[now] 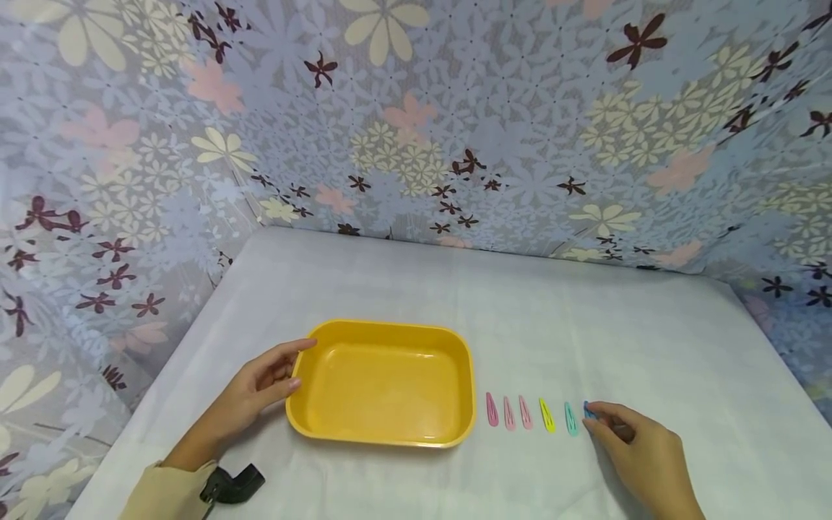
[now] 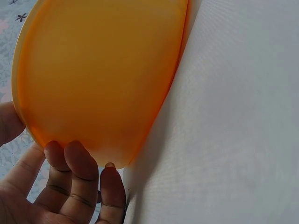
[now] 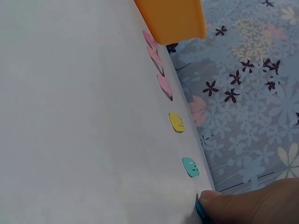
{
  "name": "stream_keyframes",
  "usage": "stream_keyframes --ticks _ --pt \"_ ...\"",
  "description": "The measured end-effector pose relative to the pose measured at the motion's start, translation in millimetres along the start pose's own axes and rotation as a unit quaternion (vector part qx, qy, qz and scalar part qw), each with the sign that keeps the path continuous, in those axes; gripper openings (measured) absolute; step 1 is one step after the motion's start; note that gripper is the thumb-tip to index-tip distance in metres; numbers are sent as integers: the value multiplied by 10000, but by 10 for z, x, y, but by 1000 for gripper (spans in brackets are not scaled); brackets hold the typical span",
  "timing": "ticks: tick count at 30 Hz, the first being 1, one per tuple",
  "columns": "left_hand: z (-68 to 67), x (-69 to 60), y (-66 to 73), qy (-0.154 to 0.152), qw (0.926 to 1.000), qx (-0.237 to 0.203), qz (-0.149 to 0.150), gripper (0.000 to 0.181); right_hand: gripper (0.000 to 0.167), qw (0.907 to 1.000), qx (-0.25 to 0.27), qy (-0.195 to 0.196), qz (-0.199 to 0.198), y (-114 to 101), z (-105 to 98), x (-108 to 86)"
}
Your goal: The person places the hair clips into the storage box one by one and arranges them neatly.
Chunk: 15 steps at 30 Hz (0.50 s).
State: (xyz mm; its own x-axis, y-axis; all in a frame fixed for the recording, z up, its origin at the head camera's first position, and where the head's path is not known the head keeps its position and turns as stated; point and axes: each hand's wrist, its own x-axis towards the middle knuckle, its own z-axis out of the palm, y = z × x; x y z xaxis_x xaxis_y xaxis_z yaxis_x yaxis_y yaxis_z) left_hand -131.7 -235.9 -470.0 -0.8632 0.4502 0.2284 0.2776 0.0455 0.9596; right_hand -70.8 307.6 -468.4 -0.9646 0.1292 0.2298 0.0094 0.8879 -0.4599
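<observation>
In the head view, my left hand (image 1: 256, 383) holds the left end of a yellow plastic tray (image 1: 380, 439), thumb and index finger at its rim. The left wrist view shows curled fingers (image 2: 80, 161) against the tray's outer wall. My right hand (image 1: 640, 451) pinches a blue snap hair clip (image 1: 589, 412) at the right end of a row of clips; the fingers partly hide it. Beside it in the row lie a teal hair clip (image 1: 571, 419), a yellow one (image 1: 547, 415) and several pink ones, the leftmost pink clip (image 1: 492, 409) being nearest the tray.
A white cloth (image 1: 520, 310) covers the table. Flowered fabric (image 1: 416, 108) hangs behind and at both sides. A black strap or mount (image 1: 235, 485) sits at the left wrist, by a beige sleeve (image 1: 165, 495).
</observation>
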Motion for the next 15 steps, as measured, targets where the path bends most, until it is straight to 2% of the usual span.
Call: stream_keyframes --ticks 4,8,15 --pt "-1 4 3 22 10000 74 27 49 19 10000 37 -2 -32 3 -4 12" --pt "0 -7 6 74 9998 166 -41 49 20 9999 -16 -47 99 -39 16 -9" --pt "0 0 13 69 9999 154 -3 49 18 9999 -44 100 118 -76 44 -22"
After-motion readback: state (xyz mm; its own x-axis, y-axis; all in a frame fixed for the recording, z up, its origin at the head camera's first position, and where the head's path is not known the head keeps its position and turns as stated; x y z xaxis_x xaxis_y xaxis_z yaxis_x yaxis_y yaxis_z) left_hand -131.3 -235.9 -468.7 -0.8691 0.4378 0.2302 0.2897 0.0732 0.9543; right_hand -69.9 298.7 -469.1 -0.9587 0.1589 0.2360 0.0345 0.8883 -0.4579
